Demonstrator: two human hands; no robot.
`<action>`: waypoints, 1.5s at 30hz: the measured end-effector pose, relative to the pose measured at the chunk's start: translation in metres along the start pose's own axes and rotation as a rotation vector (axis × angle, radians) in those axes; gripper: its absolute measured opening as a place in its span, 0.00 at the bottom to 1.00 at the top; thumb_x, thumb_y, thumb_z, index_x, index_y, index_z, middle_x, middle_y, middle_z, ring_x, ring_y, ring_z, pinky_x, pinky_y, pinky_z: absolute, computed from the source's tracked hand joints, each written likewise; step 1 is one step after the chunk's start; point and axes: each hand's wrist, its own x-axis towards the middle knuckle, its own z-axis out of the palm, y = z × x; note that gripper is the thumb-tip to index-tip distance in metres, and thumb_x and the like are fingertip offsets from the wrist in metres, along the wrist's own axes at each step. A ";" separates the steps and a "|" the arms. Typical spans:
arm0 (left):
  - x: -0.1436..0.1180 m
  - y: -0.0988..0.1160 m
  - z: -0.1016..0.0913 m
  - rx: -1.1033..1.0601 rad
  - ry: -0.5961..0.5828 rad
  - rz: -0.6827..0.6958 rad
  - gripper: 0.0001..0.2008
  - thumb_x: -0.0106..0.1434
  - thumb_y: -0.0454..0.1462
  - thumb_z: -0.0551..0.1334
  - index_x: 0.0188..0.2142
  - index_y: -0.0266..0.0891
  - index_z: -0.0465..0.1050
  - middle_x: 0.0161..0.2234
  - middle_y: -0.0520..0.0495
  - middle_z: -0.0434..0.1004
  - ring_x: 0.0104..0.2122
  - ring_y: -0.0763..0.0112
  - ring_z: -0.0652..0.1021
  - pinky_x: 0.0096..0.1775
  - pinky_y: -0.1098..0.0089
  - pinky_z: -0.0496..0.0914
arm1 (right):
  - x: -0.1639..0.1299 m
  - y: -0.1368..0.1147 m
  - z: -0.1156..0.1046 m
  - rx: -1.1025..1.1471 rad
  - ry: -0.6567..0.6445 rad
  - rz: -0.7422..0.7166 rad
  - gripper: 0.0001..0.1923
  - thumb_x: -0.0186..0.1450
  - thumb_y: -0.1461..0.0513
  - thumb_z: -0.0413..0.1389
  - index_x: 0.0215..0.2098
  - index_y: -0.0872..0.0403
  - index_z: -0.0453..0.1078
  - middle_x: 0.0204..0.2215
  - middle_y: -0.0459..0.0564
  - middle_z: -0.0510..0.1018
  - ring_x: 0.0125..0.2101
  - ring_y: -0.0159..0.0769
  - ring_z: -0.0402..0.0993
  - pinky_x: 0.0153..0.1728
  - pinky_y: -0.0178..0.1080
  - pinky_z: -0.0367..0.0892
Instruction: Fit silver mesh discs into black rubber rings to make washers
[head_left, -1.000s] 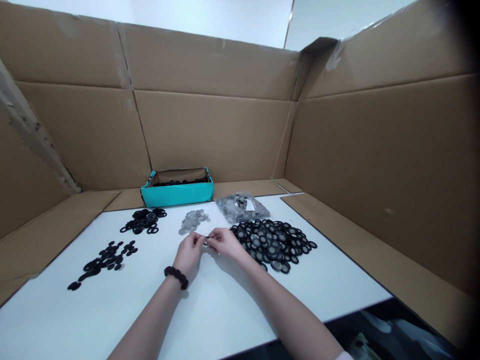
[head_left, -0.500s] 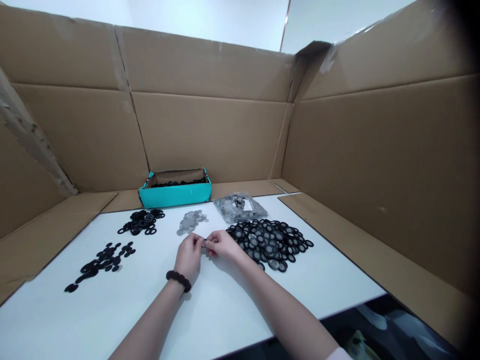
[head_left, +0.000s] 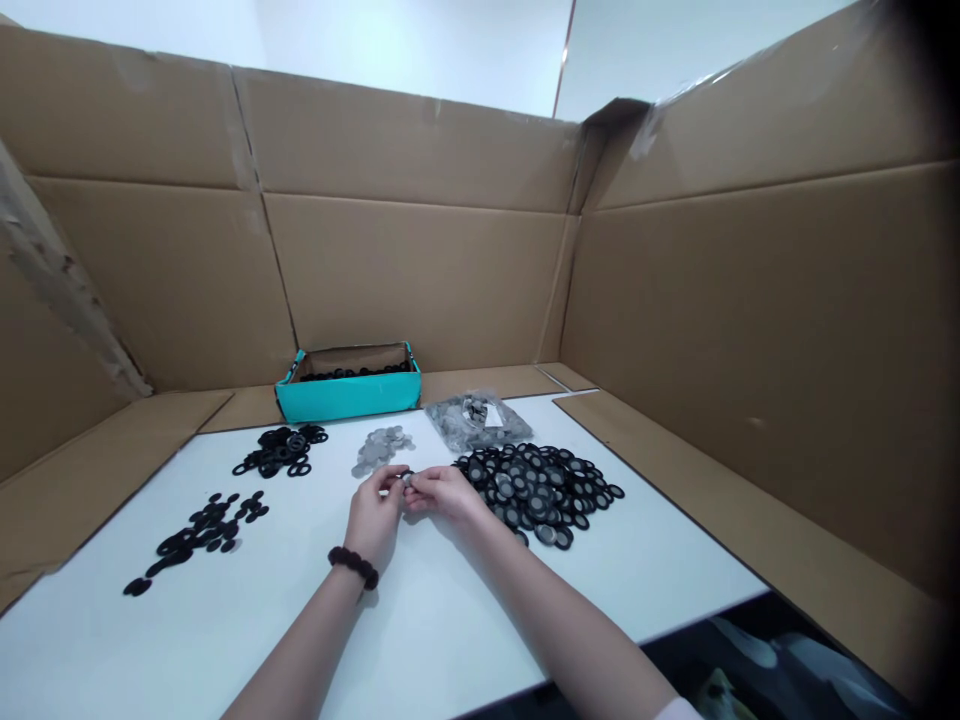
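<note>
Between the fingertips of both hands is a small black ring with a grey disc point(head_left: 407, 478) at its middle, partly covered by the fingers. My left hand point(head_left: 375, 510), with a dark hair tie on the wrist, pinches its left side. From the right, my right hand point(head_left: 446, 494) grips the same piece with thumb and fingers. Just beyond the hands lies a pile of thin grey discs point(head_left: 382, 448). Close to the right hand spreads a large heap of black rings with grey centres point(head_left: 540, 490).
Loose black rings point(head_left: 281, 452) and small black discs point(head_left: 214, 525) lie on the left. At the back stand a turquoise box point(head_left: 349, 398) of black pieces and a clear bag point(head_left: 477, 422) of grey pieces. Cardboard walls point(head_left: 420, 280) surround the white table point(head_left: 300, 610).
The ring has turned between the fingers, so more of its grey face shows. Both hands stay at nearly the same place, and the view has shifted slightly.
</note>
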 end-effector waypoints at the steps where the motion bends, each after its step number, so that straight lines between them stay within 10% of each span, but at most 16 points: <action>1: 0.000 0.000 -0.001 0.009 -0.002 0.006 0.16 0.53 0.40 0.55 0.38 0.35 0.74 0.36 0.42 0.79 0.35 0.63 0.77 0.38 0.65 0.70 | -0.001 -0.001 0.000 0.014 -0.021 0.010 0.07 0.56 0.69 0.58 0.21 0.62 0.68 0.17 0.51 0.75 0.18 0.27 0.72 0.26 0.30 0.70; 11: 0.001 -0.003 -0.004 0.086 -0.042 -0.001 0.17 0.56 0.39 0.52 0.38 0.36 0.76 0.39 0.43 0.79 0.40 0.62 0.76 0.43 0.64 0.69 | -0.005 -0.004 -0.004 -0.129 -0.170 0.009 0.06 0.57 0.66 0.59 0.28 0.60 0.65 0.18 0.50 0.75 0.18 0.30 0.74 0.22 0.32 0.70; 32: 0.009 -0.006 -0.011 0.024 -0.138 -0.108 0.13 0.49 0.44 0.58 0.24 0.35 0.71 0.24 0.44 0.76 0.28 0.63 0.76 0.32 0.66 0.69 | -0.002 0.001 -0.001 -0.402 0.002 -0.260 0.04 0.53 0.70 0.55 0.22 0.58 0.64 0.13 0.42 0.70 0.13 0.24 0.66 0.17 0.28 0.61; 45: 0.007 0.002 -0.006 0.002 -0.096 -0.006 0.16 0.52 0.40 0.54 0.34 0.34 0.76 0.38 0.39 0.79 0.39 0.59 0.77 0.42 0.62 0.69 | -0.009 -0.002 0.002 -0.139 -0.126 0.003 0.09 0.59 0.68 0.57 0.33 0.57 0.58 0.17 0.48 0.76 0.19 0.32 0.75 0.25 0.35 0.71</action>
